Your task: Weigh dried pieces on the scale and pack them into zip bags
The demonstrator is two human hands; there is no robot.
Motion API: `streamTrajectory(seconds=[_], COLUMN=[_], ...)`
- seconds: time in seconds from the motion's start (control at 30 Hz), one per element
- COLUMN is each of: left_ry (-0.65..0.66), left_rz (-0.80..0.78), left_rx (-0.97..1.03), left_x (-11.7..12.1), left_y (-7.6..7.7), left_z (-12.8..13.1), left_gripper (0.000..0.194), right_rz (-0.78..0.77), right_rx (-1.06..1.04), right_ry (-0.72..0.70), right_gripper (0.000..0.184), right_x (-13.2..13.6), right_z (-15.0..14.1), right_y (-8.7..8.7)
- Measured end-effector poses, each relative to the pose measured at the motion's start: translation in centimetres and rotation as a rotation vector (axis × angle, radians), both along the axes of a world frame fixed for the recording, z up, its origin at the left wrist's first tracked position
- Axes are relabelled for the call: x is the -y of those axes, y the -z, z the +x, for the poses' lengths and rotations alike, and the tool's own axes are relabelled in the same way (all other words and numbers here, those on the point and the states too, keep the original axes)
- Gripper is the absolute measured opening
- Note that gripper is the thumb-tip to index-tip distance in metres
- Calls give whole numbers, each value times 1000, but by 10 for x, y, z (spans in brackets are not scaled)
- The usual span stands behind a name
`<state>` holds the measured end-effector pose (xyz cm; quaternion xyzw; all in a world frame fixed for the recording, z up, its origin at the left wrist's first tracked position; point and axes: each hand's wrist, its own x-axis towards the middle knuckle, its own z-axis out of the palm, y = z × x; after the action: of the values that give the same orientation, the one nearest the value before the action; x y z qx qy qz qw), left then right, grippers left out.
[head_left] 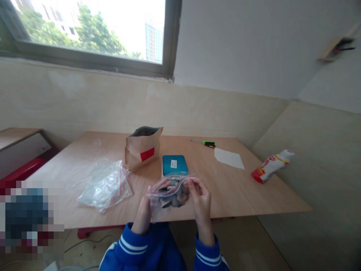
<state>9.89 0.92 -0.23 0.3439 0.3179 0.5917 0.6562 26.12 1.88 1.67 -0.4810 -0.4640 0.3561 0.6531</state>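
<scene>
1. A clear zip bag [169,195] with a red-striped seal hangs between the hands, just above the wooden table [237,199]. Dark parts [169,201] lie inside, too blurred to identify.
2. The left hand [143,212] and right hand [200,199] stand apart, both pinching the bag's top edge.
3. Just beyond the hands sits a teal box [175,165].
4. Beyond the left hand lie a crumpled plastic bag [105,186] and a brown paper pouch [142,148].
5. Beyond the right hand lie a screwdriver [204,143], white paper [229,158] and a white-and-red bottle [272,165].
</scene>
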Motion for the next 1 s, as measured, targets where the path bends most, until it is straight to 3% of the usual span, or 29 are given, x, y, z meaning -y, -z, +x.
streamTrajectory(seconds=[0.1, 0.17, 0.37, 0.5, 0.67, 0.77, 0.87, 1.0], left_ry=[-34, -120, -356, -390, -584, -676, -662, -477], left_rz=[-12, 30, 29, 73, 108, 120, 121, 45], left_rx=[-9, -126, -367, -428, -579, -666, -680, -515], left_x=[8, 12, 15, 20, 22, 19, 16, 17], left_y=[-5, -8, -15, -17, -22, -26, -25, -15], left_z=[-1, 0, 12, 17, 4, -10, -20, -22], left_gripper=[66, 59, 39, 34, 32, 31, 33, 42], right_rz=[-19, -31, -24, -32, 10, 42, 35, 6], right_rx=[-49, -31, 26, 14, 2, 4, -30, -95], right_ry=[236, 277, 85, -56, 125, 100, 70, 150], right_gripper=[31, 33, 29, 27, 29, 28, 27, 27], right_x=[1, 3, 14, 16, 15, 15, 17, 18], right_z=[10, 16, 9, -2, 3, 8, 5, -1], right_y=[4, 6, 3, 3, 3, 1, 2, 6])
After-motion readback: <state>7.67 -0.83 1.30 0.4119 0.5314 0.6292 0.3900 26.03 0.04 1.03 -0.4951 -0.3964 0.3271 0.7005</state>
